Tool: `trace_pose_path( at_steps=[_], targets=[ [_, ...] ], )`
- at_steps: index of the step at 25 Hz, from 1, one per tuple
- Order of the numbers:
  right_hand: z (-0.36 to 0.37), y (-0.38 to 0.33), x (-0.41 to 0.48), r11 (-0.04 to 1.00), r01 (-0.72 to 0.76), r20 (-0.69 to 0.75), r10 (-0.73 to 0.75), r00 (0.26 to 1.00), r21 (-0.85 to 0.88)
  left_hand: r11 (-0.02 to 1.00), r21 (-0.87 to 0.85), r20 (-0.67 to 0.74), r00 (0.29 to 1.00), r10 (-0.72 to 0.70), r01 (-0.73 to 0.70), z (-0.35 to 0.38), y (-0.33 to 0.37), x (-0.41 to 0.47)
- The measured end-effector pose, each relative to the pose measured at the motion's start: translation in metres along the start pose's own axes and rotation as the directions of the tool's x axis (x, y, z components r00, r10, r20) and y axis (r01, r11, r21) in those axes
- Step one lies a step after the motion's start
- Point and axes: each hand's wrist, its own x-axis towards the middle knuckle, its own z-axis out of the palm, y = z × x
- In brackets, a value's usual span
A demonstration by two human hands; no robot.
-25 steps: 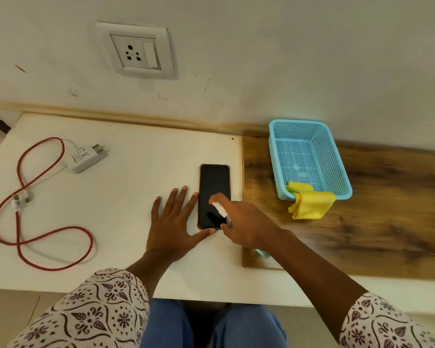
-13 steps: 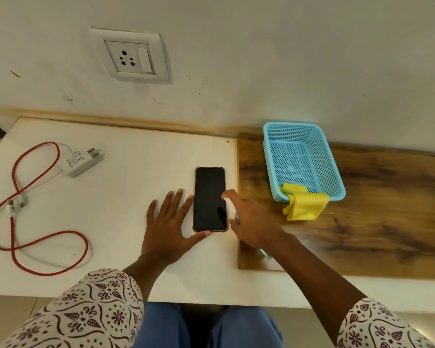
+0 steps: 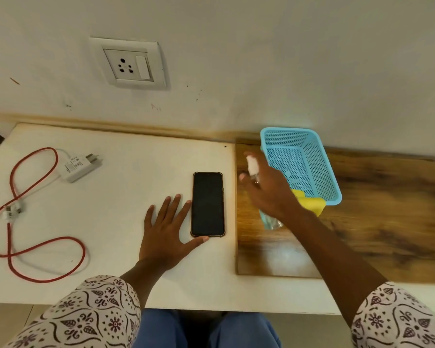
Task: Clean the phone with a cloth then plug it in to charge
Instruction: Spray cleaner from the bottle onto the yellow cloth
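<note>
While a white tabletop (image 3: 116, 197) and a dark-grained wooden board (image 3: 387, 222) fill the scene below a white wall socket (image 3: 129, 64), a person's right hand (image 3: 269, 194), blurred, grasps a small clear spray bottle with a white nozzle (image 3: 252, 165) above the board, just beside a pale blue perforated plastic basket (image 3: 322, 159). The left hand (image 3: 165, 234) lies flat and unclenched on the tabletop, thumb touching the lower edge of the black rectangular phone (image 3: 207, 204), which rests face up near the board's edge. The basket looks empty apart from a folded yellow cloth (image 3: 312, 203) draped over its near rim. The bottle seems bound for the basket; it should go down upright, clear of the cloth, leaving that hand free to wipe. A red coiled cable (image 3: 18, 222) and white charger plug (image 3: 79, 167) wait well apart, at far left.
</note>
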Motion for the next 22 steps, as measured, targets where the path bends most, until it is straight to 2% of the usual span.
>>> trace_pose_path(
  at_steps=[3,7,10,15,22],
  targets=[
    [-0.039,-0.005,0.025,0.991,-0.031,-0.093,0.043,0.995,0.133,1.000,0.011,0.003,1.000,-0.002,0.002,0.000,0.000,0.000],
    [-0.083,-0.004,0.057,0.999,0.007,-0.264,0.005,0.965,0.046,1.000,0.014,0.003,1.000,-0.004,0.004,-0.001,0.001,-0.001],
    [-0.098,0.006,0.071,0.999,-0.039,-0.334,0.048,0.941,0.031,1.000,0.005,0.001,1.000,-0.002,0.002,-0.002,0.002,0.000],
    [-0.097,0.030,0.084,0.981,-0.191,-0.298,0.187,0.936,0.015,1.000,-0.001,0.002,1.000,-0.003,0.003,-0.003,0.003,0.000],
    [-0.077,0.041,0.089,0.965,-0.258,-0.224,0.243,0.944,-0.042,1.000,-0.006,0.013,1.000,-0.010,0.010,-0.003,0.002,0.000]
  ],
)
